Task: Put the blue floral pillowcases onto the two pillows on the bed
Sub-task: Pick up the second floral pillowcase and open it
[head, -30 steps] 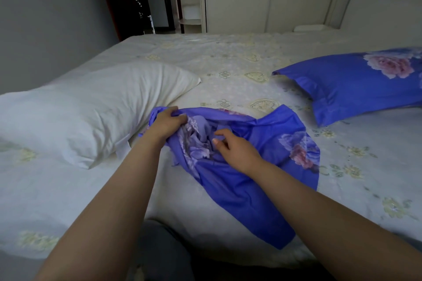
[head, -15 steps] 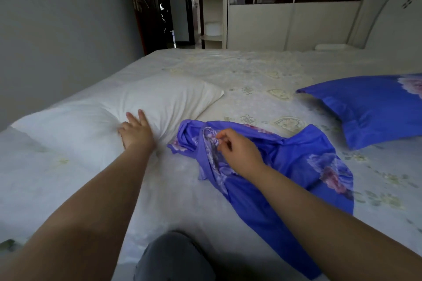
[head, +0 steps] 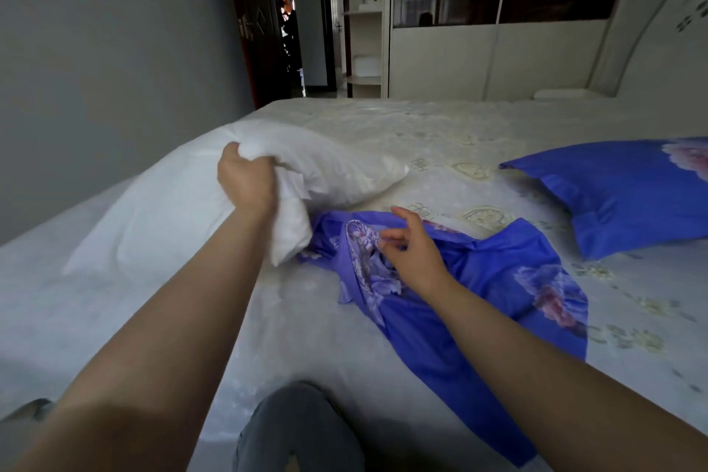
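Left hand is clenched around a bunched corner of the bare white pillow, and that near end is held raised off the bed while the far end lies flat. Right hand is seen with fingers spread and loosely bent, fingertips resting on the crumpled blue floral pillowcase; nothing is gripped by it.

The loose pillowcase is spread directly beneath and beyond the right hand, its bunched edge just beside the pillow corner held by the left hand. A light, limp handling is expected of it: thin cloth that will slide and fold on itself, so the opening's hem should be found and pinched at both edges. The opening cannot be made out among the folds. The pillow looks soft and squashy, best taken by its corners and fed in end first.

Well off to the far side of the right hand, a second pillow is already covered in blue. A bent knee in grey is seen between the forearms, below both hands. Nothing is seen blocking the way between pillow and pillowcase.
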`<action>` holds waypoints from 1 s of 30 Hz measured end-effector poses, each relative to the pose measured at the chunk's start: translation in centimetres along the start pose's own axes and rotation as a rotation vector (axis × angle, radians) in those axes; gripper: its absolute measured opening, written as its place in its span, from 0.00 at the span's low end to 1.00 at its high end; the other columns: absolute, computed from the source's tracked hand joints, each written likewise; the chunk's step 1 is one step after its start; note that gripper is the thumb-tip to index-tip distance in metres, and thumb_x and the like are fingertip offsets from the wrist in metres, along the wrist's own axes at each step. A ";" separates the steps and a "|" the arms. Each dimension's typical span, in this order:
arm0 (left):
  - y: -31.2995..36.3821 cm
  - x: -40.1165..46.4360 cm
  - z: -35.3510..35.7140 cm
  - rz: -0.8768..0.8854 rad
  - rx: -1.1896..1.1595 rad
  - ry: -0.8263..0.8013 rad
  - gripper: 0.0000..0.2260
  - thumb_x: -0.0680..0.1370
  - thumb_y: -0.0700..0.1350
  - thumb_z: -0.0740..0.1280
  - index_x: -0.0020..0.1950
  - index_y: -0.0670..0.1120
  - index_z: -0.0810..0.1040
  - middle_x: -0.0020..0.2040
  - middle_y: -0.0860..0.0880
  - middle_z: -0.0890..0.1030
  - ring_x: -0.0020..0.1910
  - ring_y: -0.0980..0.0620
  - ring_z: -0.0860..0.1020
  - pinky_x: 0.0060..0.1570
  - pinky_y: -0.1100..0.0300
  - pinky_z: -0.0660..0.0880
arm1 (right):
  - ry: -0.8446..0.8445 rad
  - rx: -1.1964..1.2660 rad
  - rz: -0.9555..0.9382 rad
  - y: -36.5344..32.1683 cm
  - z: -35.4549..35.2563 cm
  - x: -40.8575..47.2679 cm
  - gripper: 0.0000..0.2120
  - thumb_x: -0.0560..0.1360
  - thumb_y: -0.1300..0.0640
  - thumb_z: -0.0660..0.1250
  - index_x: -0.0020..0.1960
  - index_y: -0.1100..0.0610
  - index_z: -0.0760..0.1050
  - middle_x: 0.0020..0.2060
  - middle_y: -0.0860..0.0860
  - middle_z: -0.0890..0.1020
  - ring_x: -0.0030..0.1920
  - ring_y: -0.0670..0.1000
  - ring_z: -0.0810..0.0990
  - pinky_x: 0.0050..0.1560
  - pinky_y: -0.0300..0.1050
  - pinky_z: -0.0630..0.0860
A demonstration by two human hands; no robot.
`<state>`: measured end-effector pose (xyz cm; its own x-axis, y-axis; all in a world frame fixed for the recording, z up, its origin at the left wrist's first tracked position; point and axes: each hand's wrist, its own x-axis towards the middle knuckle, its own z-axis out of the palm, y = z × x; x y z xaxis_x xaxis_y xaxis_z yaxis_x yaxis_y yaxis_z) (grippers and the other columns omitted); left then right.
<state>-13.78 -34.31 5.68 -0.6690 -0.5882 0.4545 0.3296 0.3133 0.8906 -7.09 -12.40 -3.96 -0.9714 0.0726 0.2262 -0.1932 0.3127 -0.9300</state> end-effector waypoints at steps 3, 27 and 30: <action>4.5 -2.0 1.8 0.099 -0.164 -0.057 0.02 0.67 0.41 0.65 0.38 0.46 0.73 0.38 0.50 0.79 0.38 0.53 0.76 0.46 0.54 0.76 | -0.031 0.102 -0.054 -1.8 -1.0 -0.3 0.42 0.74 0.60 0.69 0.75 0.39 0.46 0.65 0.55 0.71 0.59 0.49 0.76 0.56 0.40 0.73; 9.9 -22.4 8.9 1.503 0.254 -0.583 0.18 0.60 0.46 0.71 0.41 0.46 0.64 0.34 0.46 0.74 0.31 0.46 0.74 0.27 0.60 0.60 | 0.490 -1.500 -0.558 -5.5 -20.7 -11.8 0.17 0.64 0.62 0.65 0.53 0.56 0.74 0.61 0.50 0.78 0.49 0.56 0.75 0.42 0.47 0.61; 5.8 -24.6 8.5 1.416 0.413 -0.824 0.18 0.62 0.55 0.71 0.41 0.45 0.71 0.36 0.47 0.74 0.34 0.47 0.75 0.30 0.62 0.66 | -0.012 -1.473 -0.092 -3.7 -20.1 -13.5 0.19 0.70 0.54 0.63 0.60 0.54 0.67 0.56 0.51 0.77 0.57 0.54 0.72 0.49 0.49 0.63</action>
<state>-1.06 -11.66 -0.46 -0.2100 0.7815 0.5874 0.8376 0.4537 -0.3042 9.51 4.47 2.29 -0.9663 -0.0060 0.2573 0.0512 0.9752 0.2152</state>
